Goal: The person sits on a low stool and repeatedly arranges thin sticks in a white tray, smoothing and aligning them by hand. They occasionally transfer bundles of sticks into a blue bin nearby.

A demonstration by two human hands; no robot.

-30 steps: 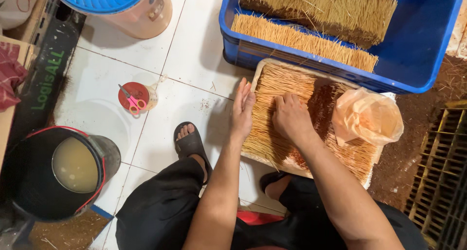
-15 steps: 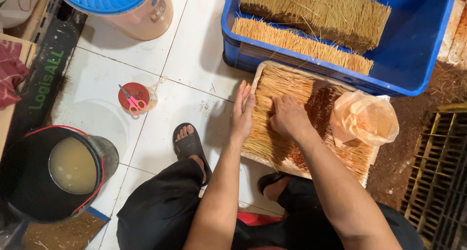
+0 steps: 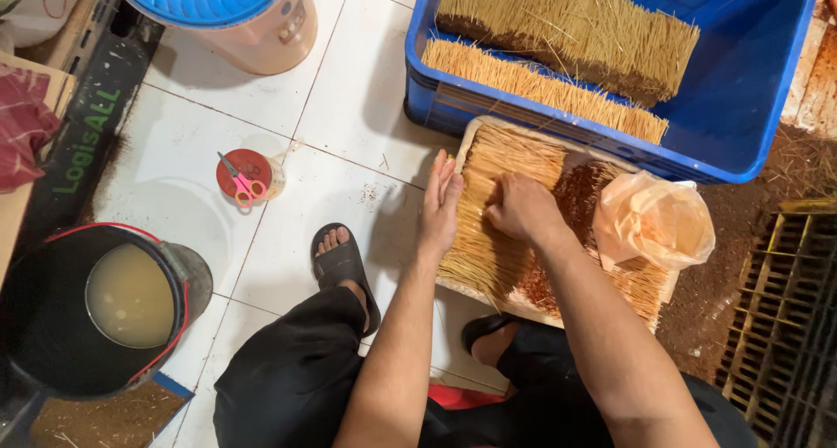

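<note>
on the shallow tray (image 3: 558, 307) by the knees lies a bed of thin pale sticks (image 3: 497, 204), parallel, rust powder among them. left hand (image 3: 440, 206) flat and open against the pile's edge, seemingly squaring it; right hand (image 3: 521, 208) curled loosely on top, pressing, grasping nothing. orange bag (image 3: 654, 221) alongside, blue crate (image 3: 750, 91) beyond.

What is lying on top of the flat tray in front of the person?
On the tray: thin pale sticks, reddish-brown powder, an orange plastic bag and both hands, left hand, right hand. Whatever lies beneath the bag and hands is hidden.
</note>
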